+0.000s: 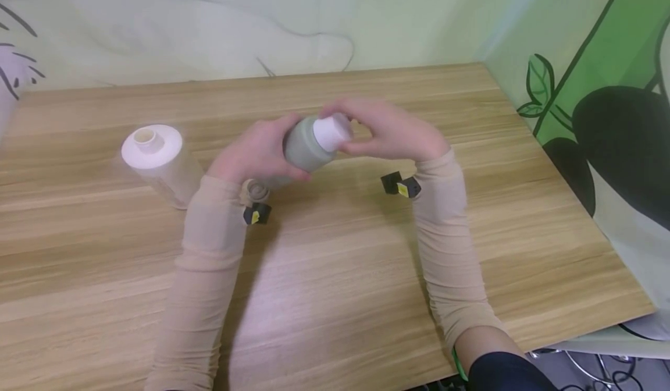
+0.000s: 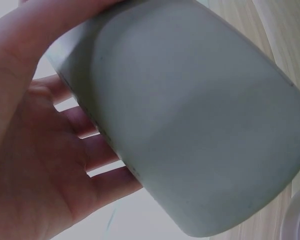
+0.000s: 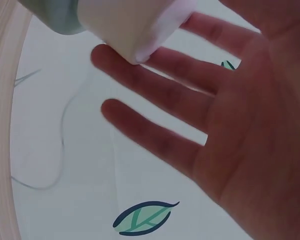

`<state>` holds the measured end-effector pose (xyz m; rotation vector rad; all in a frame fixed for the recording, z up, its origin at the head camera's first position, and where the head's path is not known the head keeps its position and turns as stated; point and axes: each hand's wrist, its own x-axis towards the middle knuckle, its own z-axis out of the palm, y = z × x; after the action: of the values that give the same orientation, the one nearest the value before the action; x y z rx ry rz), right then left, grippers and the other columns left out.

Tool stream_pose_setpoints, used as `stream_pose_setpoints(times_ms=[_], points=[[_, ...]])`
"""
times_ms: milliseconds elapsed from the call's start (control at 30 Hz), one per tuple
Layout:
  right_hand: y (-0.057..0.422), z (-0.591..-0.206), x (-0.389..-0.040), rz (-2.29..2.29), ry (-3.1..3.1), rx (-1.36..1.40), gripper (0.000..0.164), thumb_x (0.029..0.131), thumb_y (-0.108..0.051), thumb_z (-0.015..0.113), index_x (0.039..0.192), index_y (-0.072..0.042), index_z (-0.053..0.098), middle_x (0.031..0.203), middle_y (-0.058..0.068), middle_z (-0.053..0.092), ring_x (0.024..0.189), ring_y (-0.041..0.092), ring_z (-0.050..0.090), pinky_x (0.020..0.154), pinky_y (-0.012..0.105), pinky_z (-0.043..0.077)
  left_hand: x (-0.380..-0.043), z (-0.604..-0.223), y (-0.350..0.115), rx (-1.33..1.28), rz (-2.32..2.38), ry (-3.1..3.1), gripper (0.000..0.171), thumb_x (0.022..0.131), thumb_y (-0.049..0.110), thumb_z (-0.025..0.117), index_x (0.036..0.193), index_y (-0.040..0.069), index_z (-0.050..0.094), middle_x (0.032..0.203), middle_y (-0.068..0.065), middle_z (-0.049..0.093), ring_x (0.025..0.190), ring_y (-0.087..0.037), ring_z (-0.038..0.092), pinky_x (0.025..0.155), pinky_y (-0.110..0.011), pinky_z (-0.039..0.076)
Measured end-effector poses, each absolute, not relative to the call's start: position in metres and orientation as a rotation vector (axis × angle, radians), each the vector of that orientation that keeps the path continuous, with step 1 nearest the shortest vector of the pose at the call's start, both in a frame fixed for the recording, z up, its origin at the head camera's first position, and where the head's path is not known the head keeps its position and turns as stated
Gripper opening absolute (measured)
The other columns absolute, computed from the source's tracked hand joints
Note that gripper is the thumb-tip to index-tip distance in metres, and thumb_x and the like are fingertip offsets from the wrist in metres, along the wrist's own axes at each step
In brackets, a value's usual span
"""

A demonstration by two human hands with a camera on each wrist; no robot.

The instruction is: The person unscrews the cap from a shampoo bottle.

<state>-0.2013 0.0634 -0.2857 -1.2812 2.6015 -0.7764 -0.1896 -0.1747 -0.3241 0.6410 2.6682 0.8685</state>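
A grey-green bottle point(image 1: 305, 146) is tilted above the table, its white cap point(image 1: 328, 134) pointing up and to the right. My left hand point(image 1: 256, 149) grips the body, the thumb on the near side and the fingers wrapped round behind, as the left wrist view shows. At the top end my right hand point(image 1: 389, 130) holds the cap between thumb and fingers. In the right wrist view two fingers point(image 3: 155, 132) of that hand stretch out past the cap. A white bottle point(image 1: 153, 149) with an open neck stands left of my left hand.
A small round beige thing with rings point(image 1: 256, 191) shows beside my left wrist. The wooden table point(image 1: 335, 298) meets a painted wall point(image 1: 209, 36) at the back and a side wall at the right. Cables point(image 1: 607, 373) lie below its right front edge.
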Motion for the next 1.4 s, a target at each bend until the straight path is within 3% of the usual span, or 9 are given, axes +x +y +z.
stream_pose_setpoints(times_ms=[233, 467, 600, 767, 1067, 1400], points=[[0.062, -0.284, -0.199, -0.770, 2.584, -1.342, 0.050, 0.085, -0.007, 0.068, 0.132, -0.006, 0.053, 0.135, 0.012, 0.056, 0.127, 0.025, 0.051, 0.110, 0.039, 0.041, -0.186, -0.321, -0.175, 0.636, 0.879, 2.665, 0.083, 0.065, 0.027, 0.087, 0.136, 0.013, 0.045, 0.121, -0.011, 0.062, 0.105, -0.029, 0.060, 0.095, -0.046, 0.048], [0.059, -0.283, -0.196, -0.809, 2.613, -1.140, 0.061, 0.092, -0.031, 0.066, 0.143, -0.006, 0.043, 0.141, 0.009, 0.052, 0.127, 0.019, 0.050, 0.109, 0.036, 0.041, -0.184, -0.320, -0.176, 0.642, 0.874, 2.666, 0.088, 0.065, 0.027, 0.087, 0.140, 0.012, 0.043, 0.123, -0.012, 0.061, 0.106, -0.029, 0.059, 0.095, -0.046, 0.048], [0.057, -0.283, -0.197, -0.740, 2.650, -1.050, 0.054, 0.095, -0.038, 0.059, 0.139, -0.009, 0.046, 0.127, 0.005, 0.060, 0.112, 0.017, 0.057, 0.098, 0.035, 0.047, -0.185, -0.320, -0.175, 0.641, 0.853, 2.662, 0.086, 0.066, 0.028, 0.086, 0.139, 0.013, 0.043, 0.122, -0.010, 0.061, 0.104, -0.028, 0.059, 0.093, -0.045, 0.049], [0.056, -0.283, -0.197, -0.685, 2.655, -1.051, 0.044, 0.094, -0.039, 0.060, 0.128, -0.012, 0.054, 0.109, 0.000, 0.064, 0.095, 0.014, 0.057, 0.085, 0.032, 0.048, -0.185, -0.320, -0.174, 0.645, 0.852, 2.637, 0.084, 0.066, 0.026, 0.086, 0.138, 0.013, 0.044, 0.120, -0.009, 0.061, 0.104, -0.027, 0.059, 0.093, -0.045, 0.049], [0.060, -0.282, -0.195, -0.688, 2.655, -1.175, 0.048, 0.088, -0.024, 0.069, 0.131, -0.008, 0.055, 0.130, 0.007, 0.062, 0.118, 0.020, 0.058, 0.103, 0.037, 0.046, -0.185, -0.321, -0.172, 0.643, 0.877, 2.614, 0.086, 0.065, 0.025, 0.087, 0.139, 0.013, 0.043, 0.124, -0.009, 0.060, 0.108, -0.027, 0.058, 0.096, -0.046, 0.048], [0.073, -0.279, -0.195, -0.813, 2.656, -1.212, 0.053, 0.083, -0.004, 0.069, 0.133, -0.004, 0.052, 0.135, 0.012, 0.055, 0.126, 0.025, 0.050, 0.109, 0.040, 0.041, -0.185, -0.321, -0.171, 0.630, 0.909, 2.636, 0.088, 0.065, 0.026, 0.087, 0.140, 0.013, 0.043, 0.123, -0.011, 0.061, 0.107, -0.028, 0.059, 0.096, -0.047, 0.048]])
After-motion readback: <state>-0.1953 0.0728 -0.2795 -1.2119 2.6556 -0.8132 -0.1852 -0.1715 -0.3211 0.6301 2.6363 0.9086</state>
